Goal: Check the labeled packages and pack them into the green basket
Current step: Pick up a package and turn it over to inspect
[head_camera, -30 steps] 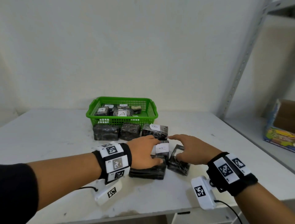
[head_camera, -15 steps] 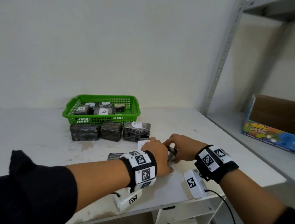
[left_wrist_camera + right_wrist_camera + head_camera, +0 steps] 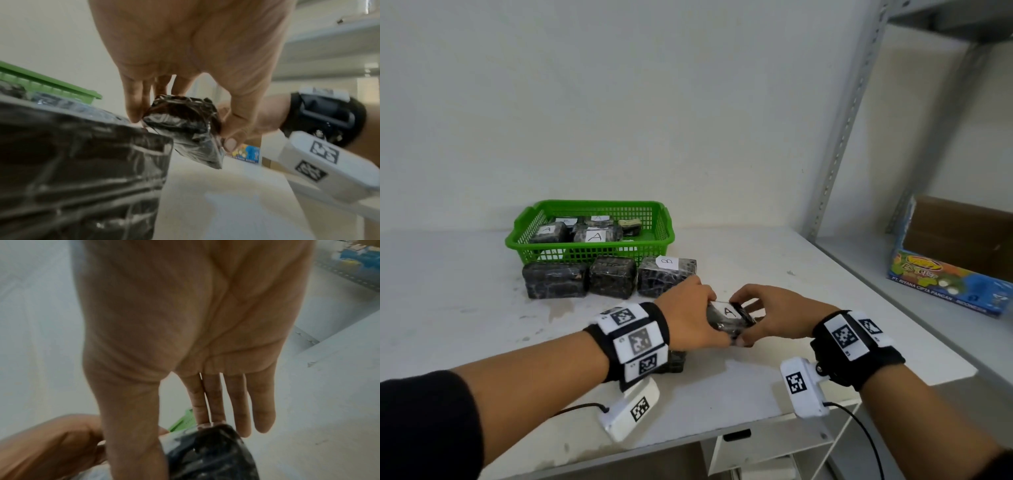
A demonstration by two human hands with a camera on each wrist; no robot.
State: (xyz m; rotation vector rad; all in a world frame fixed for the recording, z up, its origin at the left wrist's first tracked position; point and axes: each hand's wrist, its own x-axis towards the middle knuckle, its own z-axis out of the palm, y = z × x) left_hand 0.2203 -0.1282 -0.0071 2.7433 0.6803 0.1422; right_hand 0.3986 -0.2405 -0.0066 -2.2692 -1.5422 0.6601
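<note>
Both hands hold a small black wrapped package [image 3: 727, 320] with a white "A" label, just above the table's front. My left hand [image 3: 698, 318] grips its left end, fingers [image 3: 133, 105] behind and thumb in front. My right hand [image 3: 760, 317] pinches its right end, fingers [image 3: 205, 402] over the top. The package [image 3: 189, 128] [image 3: 209, 456] shows in both wrist views. The green basket [image 3: 592, 204] stands at the back and holds several labelled packages. Before it lie three black packages, the right one [image 3: 666, 274] labelled "B".
A larger black package [image 3: 676, 359] [image 3: 82, 170] lies on the white table [image 3: 774, 274] under my left wrist. Grey metal shelving [image 3: 842, 137] rises at the right, with a colourful cardboard box [image 3: 945, 274] on its shelf. The table's front edge is close below my wrists.
The hands have come together and picked the "A" package up off the pile; before, the left lay on the pile and the right touched a flat package. The view has swung right.
</note>
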